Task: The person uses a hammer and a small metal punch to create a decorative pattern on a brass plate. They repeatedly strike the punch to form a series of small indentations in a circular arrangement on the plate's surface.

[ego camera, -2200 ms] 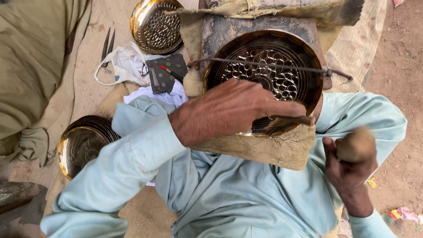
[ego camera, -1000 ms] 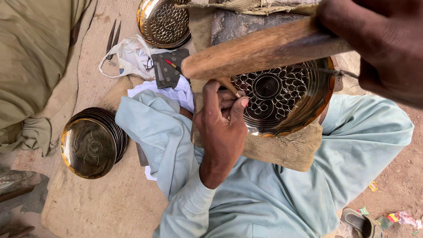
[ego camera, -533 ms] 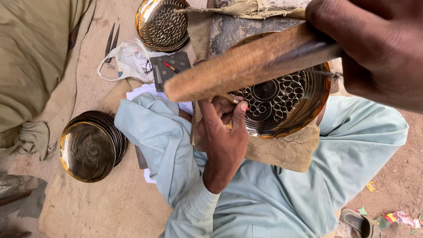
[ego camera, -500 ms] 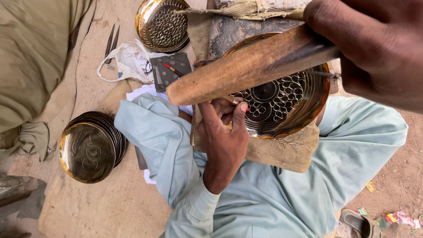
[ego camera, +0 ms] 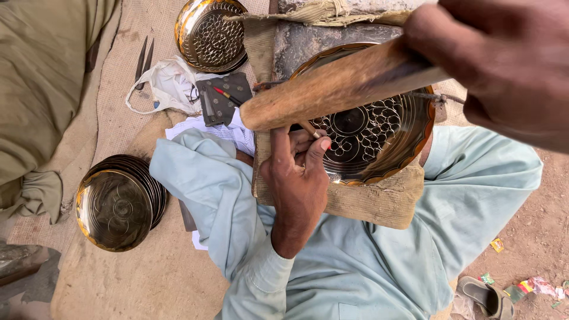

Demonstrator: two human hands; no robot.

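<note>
Mallet [ego camera: 338, 83] axis lower-left to upper-right

The left hand [ego camera: 296, 178] is low in the middle, its forearm coming up from the near side, and its fingers [ego camera: 317, 151] are pinched together around something thin. The right hand [ego camera: 498, 59] is high at the far right, very close to the camera, closed in a fist around a handle.

hands [ego camera: 296, 178]: 2 | wooden mallet [ego camera: 332, 89]: 1 | engraved trays [ego camera: 373, 130]: 2 | plate stack [ego camera: 118, 204]: 1 | scissors [ego camera: 143, 59]: 1
</note>
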